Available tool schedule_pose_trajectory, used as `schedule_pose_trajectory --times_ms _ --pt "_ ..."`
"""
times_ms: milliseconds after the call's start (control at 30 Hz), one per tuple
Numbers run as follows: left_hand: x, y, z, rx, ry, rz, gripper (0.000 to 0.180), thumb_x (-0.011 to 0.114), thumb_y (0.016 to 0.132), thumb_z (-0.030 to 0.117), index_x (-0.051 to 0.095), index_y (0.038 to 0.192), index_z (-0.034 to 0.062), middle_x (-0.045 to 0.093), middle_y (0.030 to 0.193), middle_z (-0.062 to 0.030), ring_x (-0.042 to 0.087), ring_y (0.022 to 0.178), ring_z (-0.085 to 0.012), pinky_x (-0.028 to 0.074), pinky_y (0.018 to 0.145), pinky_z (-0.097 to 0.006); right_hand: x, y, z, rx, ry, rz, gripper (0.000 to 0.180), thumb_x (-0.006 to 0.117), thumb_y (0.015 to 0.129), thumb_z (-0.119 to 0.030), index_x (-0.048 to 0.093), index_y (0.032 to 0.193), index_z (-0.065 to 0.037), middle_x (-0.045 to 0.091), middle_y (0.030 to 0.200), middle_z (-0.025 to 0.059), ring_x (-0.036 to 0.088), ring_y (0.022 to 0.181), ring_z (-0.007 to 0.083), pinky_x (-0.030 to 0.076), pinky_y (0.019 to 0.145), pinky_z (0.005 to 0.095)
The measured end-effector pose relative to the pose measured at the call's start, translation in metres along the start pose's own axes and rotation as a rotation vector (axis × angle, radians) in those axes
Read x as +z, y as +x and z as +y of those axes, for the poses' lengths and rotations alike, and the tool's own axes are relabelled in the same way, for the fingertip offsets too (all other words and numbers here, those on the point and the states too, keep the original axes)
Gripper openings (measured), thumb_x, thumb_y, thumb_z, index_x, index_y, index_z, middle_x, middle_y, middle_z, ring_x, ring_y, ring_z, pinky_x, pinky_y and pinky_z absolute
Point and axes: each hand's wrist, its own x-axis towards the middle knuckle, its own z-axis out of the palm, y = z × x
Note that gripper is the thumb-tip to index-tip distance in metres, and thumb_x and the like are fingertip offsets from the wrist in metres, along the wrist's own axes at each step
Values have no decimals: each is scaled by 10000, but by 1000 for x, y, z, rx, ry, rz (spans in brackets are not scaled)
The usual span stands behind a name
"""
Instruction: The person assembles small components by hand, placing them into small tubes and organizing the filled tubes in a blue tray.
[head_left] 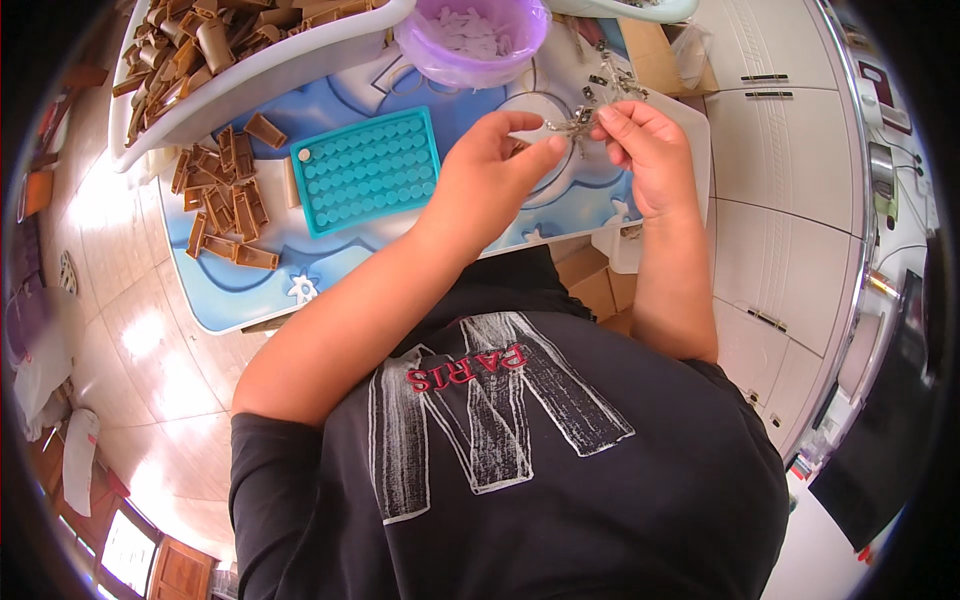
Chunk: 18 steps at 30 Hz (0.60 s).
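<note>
My right hand [648,150] is closed, thumb and forefinger pinched on a small shiny metal clip-like part [578,124] above the table's right side. Its exact shape is too small to make out. Close on its left is my left hand [495,175], thumb and forefinger apart, the tips beside the part's near end. More small metal parts [612,78] lie in a loose cluster just beyond the right hand. To the left of my left forearm, a teal tray [432,112] with rows of round cells lies on the blue patterned table [235,300]. One white round piece [305,155] sits in its corner.
Brown plastic pieces [222,195] are piled left of the tray. A large white bin [270,82] of similar pieces stands at the far left. Beyond the tray is a purple bowl [415,60] of small white pieces. White cabinets [780,150] line the right side.
</note>
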Motion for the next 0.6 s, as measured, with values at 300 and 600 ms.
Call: schedule_pose_trajectory --times_ms 300,600 --pt "13 24 -13 -62 -47 -22 133 597 869 153 630 873 25 631 794 -9 400 535 -4 316 468 -168 15 -8 8 -279 -94 89 215 660 834 -198 626 934 -10 621 751 20 460 599 34 375 548 174" --pt "21 26 -29 103 -130 -17 106 624 843 121 628 835 16 601 714 8 444 561 -27 328 475 -195 3 2 11 -150 -176 -54 191 653 844 -184 631 869 4 516 649 -38 437 591 23 352 535 171"
